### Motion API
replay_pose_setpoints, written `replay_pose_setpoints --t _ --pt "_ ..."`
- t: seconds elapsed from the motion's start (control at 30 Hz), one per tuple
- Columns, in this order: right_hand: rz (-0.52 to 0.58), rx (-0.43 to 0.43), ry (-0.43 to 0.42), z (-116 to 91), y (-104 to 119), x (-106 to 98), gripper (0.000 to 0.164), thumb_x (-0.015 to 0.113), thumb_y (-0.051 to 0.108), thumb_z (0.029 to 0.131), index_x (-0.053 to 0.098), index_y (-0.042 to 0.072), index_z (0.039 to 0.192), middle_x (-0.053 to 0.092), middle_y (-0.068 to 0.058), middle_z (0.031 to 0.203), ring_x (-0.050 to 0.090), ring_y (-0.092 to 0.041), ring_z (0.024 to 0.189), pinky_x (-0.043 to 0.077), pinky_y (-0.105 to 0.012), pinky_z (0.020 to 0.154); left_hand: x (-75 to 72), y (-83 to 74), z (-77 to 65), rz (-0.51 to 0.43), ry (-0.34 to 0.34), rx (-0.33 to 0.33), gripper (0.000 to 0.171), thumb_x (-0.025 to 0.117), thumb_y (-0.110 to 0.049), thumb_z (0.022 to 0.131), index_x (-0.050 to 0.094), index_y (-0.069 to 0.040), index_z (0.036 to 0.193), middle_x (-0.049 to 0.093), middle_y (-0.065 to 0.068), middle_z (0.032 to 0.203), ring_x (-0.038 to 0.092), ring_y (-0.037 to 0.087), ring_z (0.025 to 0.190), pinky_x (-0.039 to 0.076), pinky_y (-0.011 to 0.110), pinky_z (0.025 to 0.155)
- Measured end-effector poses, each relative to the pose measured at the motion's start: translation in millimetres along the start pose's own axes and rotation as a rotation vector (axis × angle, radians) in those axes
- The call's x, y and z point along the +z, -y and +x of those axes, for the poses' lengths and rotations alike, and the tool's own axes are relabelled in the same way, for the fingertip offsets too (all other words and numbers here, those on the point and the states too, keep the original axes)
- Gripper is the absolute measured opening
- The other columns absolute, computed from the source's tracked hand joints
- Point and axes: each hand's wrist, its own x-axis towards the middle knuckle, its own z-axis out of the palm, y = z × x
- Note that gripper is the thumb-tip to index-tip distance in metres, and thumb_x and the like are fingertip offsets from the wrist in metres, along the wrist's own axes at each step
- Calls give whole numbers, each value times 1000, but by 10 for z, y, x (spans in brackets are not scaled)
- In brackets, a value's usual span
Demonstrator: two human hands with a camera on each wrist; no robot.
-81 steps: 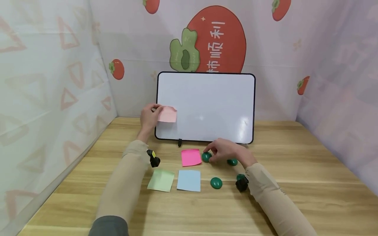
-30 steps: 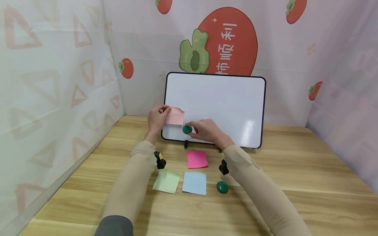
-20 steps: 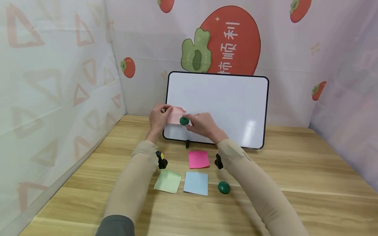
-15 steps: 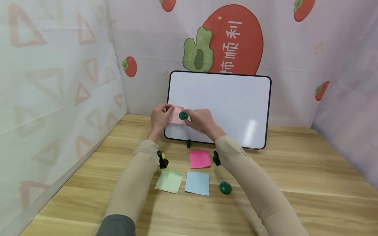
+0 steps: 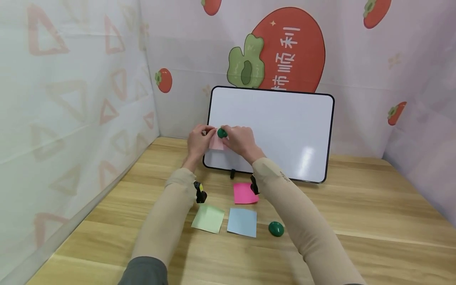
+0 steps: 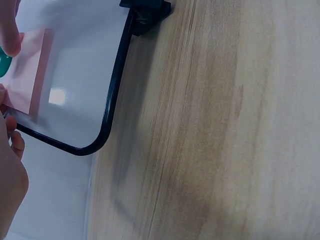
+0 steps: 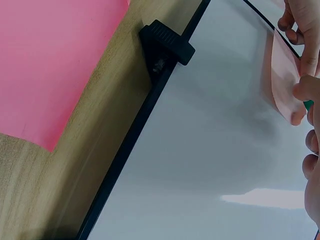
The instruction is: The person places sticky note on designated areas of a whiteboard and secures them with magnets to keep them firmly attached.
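A pale pink sticky note (image 5: pixel 215 143) lies against the left side of the whiteboard (image 5: pixel 278 126). My left hand (image 5: pixel 198 142) pinches the note's left edge between thumb and fingers. With thumb and forefinger my right hand (image 5: pixel 241 141) holds a round green magnet (image 5: pixel 221 133) over the note's upper part. In the left wrist view the note (image 6: pixel 29 70) stands partly off the board, casting a shadow. The right wrist view shows the note (image 7: pixel 285 82) bowed, mostly covering the magnet. Whether the magnet touches the board cannot be seen.
On the wooden table lie a bright pink note (image 5: pixel 245 193), a green note (image 5: pixel 208 218) and a blue note (image 5: pixel 242 222). Another green magnet (image 5: pixel 276 228) sits right of the blue note. A black foot (image 5: pixel 232 173) supports the board's lower edge.
My right hand has picked a green magnet off the table and carried it up and left onto the pale pink note. My left hand keeps holding the note; the head view has shifted slightly.
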Motion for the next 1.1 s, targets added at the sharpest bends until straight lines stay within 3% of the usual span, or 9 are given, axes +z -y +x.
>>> replay_pose_setpoints --t 0.53,0.93,1.1 --pt "30 91 81 129 10 42 35 61 25 98 65 14 130 77 -7 96 64 -17 64 53 -32 57 22 -10 13 1 -4 -1 20 69 -26 94 74 -10 103 68 7 101 58 19 85 41 26 68" --pt "88 151 112 91 -1 57 39 60 26 99 59 17 136 76 -11 102 71 -26 75 58 -39 67 19 35 11 28 -8 18 22 69 -31 94 75 -13 104 68 6 97 58 18 81 39 25 64" --pt "79 155 155 46 -31 62 44 59 32 100 53 20 142 75 -11 93 66 -23 65 57 -39 63 15 29 -3 47 -6 42 23 69 -31 93 75 -13 106 67 6 95 58 18 80 39 24 63"
